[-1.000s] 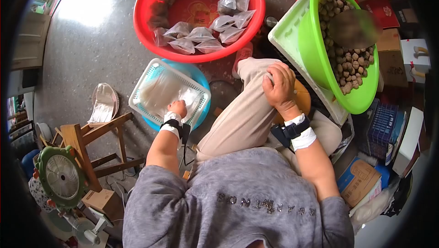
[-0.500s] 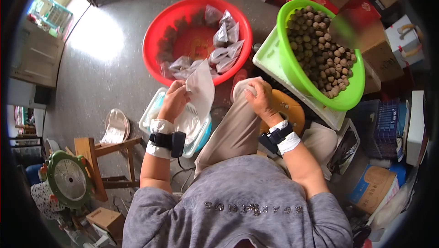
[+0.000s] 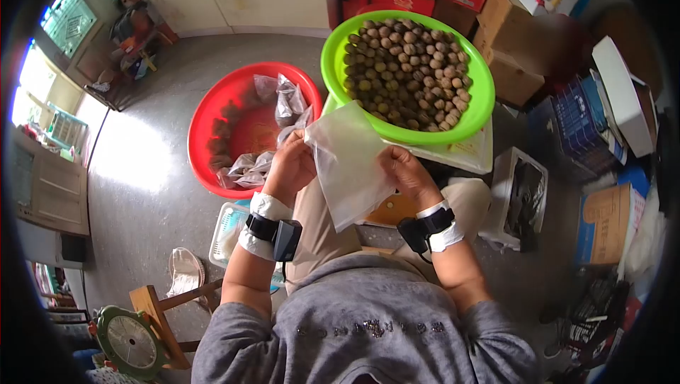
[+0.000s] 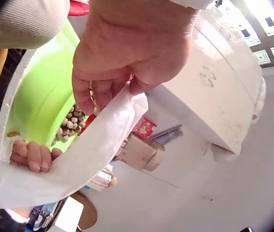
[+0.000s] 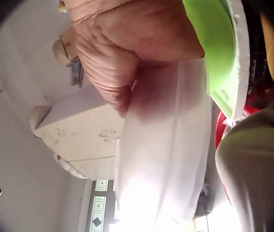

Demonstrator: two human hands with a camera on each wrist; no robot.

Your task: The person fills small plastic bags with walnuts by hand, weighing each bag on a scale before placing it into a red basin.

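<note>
A clear plastic bag (image 3: 347, 161) is stretched flat between the two hands, above the lap. My left hand (image 3: 289, 168) pinches one edge of it between thumb and fingers, as the left wrist view also shows. On the opposite edge, my right hand (image 3: 411, 175) grips the plastic; in the right wrist view its fingers are partly hidden behind the cloudy film. Just beyond the bag stands a green basin (image 3: 480, 111) full of walnuts (image 3: 411, 65). To the left, a red basin (image 3: 195, 139) holds several filled plastic bags (image 3: 251, 168).
A white foam box (image 3: 474, 154) lies under the green basin. Beside the left forearm is a white basket (image 3: 225, 234), partly hidden. A wooden stool frame (image 3: 152, 313) and a green fan (image 3: 131, 341) stand at lower left. Cardboard boxes (image 3: 506, 76) are stacked behind the basin.
The left hand has lifted a bag from the basket and brought it over the lap. The right hand has left the knee and taken hold of the bag. The head view has turned toward the green basin.
</note>
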